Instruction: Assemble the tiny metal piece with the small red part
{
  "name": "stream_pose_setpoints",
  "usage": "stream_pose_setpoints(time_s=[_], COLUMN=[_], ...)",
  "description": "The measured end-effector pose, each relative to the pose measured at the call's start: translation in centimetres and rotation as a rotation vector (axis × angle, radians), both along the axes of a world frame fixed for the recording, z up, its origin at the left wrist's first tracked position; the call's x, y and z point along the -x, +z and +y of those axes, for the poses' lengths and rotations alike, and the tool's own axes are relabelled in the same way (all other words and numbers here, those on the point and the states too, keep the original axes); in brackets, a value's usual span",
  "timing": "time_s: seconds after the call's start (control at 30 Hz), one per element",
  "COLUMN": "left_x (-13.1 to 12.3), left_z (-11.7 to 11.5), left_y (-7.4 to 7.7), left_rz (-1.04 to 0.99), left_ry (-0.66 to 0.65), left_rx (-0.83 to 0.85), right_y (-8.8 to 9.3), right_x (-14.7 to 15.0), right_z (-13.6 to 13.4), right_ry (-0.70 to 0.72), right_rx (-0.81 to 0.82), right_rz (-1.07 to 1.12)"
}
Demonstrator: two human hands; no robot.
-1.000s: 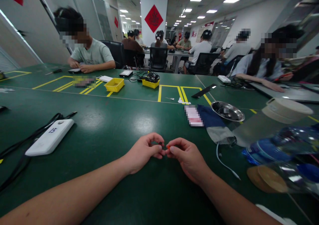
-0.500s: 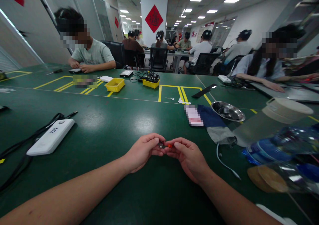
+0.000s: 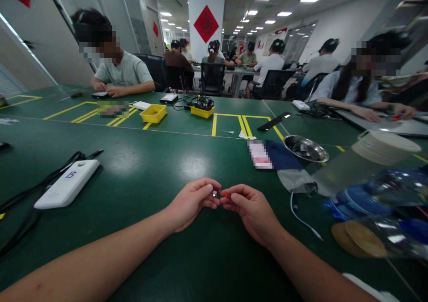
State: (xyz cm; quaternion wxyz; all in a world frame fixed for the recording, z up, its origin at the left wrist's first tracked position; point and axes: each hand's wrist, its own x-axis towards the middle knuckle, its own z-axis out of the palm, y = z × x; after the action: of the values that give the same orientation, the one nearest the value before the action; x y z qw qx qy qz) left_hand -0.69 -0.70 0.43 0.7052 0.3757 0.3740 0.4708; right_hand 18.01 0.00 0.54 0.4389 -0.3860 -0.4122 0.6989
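My left hand is closed in a pinch over the green table. Between its thumb and fingers is a small dark and silvery metallic piece, too small to name. Close by on the right, my right hand pinches a small orange piece between thumb and forefinger. The fingertips of both hands nearly meet in front of me. Most of each piece is hidden by the fingers.
To the left lies a white power bank marked 15, with black cables. Rightward are a phone, a blue and grey cloth, a steel bowl and bottles. Yellow trays stand farther back. People sit across the table.
My hands have barely moved; the small metallic piece in my left fingers has turned slightly and shows a brighter side. At the right, a person's hand has come in over the laptop-like grey surface.
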Motion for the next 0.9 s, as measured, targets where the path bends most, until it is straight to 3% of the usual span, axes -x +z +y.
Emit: stream_pose_setpoints(time_s=[0.9], left_x=[-0.06], left_z=[-0.18], left_y=[0.23], left_rz=[0.178], left_ry=[-0.044], left_rx=[-0.058], right_y=[-0.28], right_x=[-0.03], right_z=[-0.03], right_ry=[-0.001], right_rx=[-0.070], right_rz=[-0.057])
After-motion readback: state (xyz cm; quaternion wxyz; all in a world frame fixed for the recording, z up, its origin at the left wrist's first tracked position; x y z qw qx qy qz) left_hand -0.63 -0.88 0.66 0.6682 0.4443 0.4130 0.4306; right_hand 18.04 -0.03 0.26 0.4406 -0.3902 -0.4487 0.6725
